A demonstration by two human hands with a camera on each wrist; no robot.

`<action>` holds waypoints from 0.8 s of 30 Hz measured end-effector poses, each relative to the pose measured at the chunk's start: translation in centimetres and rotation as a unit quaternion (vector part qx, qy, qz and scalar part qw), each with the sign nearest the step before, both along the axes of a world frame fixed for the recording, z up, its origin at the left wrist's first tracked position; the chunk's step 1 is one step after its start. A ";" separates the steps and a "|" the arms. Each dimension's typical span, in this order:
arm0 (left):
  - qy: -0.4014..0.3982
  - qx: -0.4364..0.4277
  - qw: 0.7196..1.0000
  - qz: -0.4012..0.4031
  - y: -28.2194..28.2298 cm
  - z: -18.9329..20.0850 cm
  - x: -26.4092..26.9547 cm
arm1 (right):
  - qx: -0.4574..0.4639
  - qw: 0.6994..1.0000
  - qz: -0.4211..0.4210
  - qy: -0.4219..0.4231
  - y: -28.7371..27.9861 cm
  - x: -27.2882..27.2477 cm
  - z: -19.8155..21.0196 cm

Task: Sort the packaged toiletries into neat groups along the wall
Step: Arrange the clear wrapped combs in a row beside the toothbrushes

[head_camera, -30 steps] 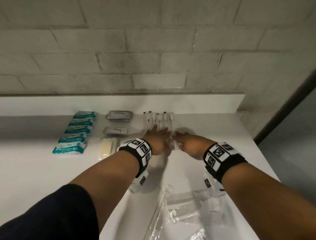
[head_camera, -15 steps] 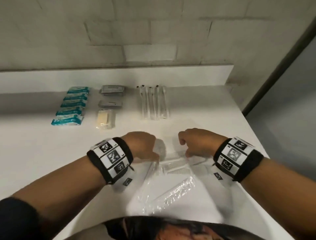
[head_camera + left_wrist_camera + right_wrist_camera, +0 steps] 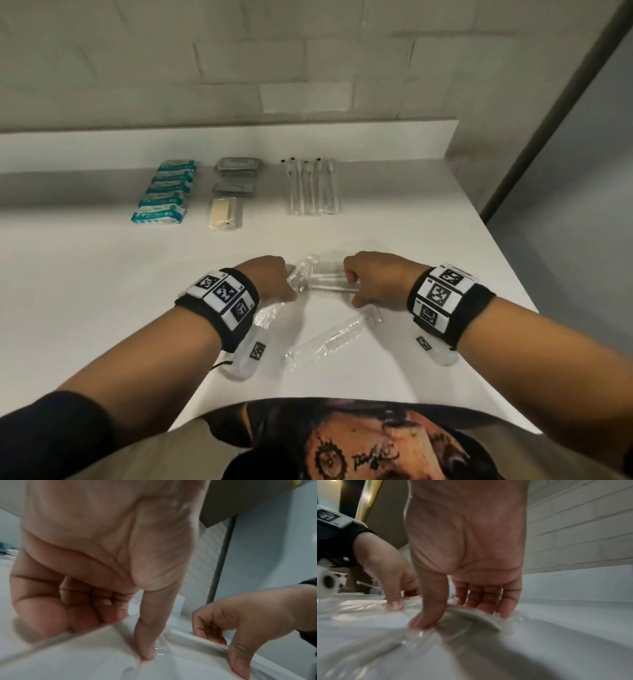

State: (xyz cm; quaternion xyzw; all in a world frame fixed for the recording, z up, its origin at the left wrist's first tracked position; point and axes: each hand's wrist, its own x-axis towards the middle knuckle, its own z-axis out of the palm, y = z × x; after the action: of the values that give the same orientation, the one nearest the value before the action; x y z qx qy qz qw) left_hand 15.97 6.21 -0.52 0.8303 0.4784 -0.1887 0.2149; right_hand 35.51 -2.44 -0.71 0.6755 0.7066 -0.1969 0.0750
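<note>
Nearest the body, below and between both hands: one wrapped comb [image 3: 334,337], clear sleeve, lying diagonal on white counter [image 3: 102,274], untouched. Second clear wrapper [image 3: 269,313] just under left wrist, partly hidden.

At the grip: left hand [image 3: 269,281] and right hand [image 3: 373,279], knuckles up, fingers curled down at opposite ends of a small bundle of wrapped combs [image 3: 325,281]. Bundle lying crosswise between the two hands, on the counter. From left wrist view: left thumb [image 3: 147,635] straight down, tip pressed on clear film, remaining fingers folded toward palm; whether those fingers reach the film, cannot tell. From right wrist view: right thumb [image 3: 428,609] on near side of the wrapped end, fingers [image 3: 488,599] on far side, clamped across it. Both wrist views blurred; comb count in bundle unreadable.

Beyond the grip, toward the wall, well apart from the hands, three sorted groups:
- Straight ahead, slightly right of bundle: wrapped toothbrushes [image 3: 311,186], side by side, lengthwise toward wall.
- Ahead and left: grey flat packets [image 3: 238,168] in two small stacks, one pale cream packet [image 3: 224,212] nearest.
- Farther left: teal-and-white packs [image 3: 168,192], overlapping row running toward wall.

Behind all: white upstand, then pale brick wall [image 3: 308,61].
</note>
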 end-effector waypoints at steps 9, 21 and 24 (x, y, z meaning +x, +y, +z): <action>-0.011 0.026 0.996 0.080 -0.1 1.2 -1.8 | 0.048 0.996 -0.047 0.056 -0.9 1.2 1.1; -0.067 0.052 0.996 -0.011 -0.3 -1.1 5.7 | -0.056 0.996 0.066 -0.002 -5.4 -2.7 0.5; -0.025 0.025 0.999 0.028 0.6 -0.5 4.8 | -0.033 0.997 0.073 -0.018 -6.1 -1.7 0.5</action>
State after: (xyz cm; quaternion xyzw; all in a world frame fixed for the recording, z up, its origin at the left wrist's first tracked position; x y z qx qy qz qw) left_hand 20.74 6.82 -1.06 0.8261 0.5007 -0.1499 0.2107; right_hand 33.77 -8.55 -0.23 0.6230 0.7456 -0.2018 0.1237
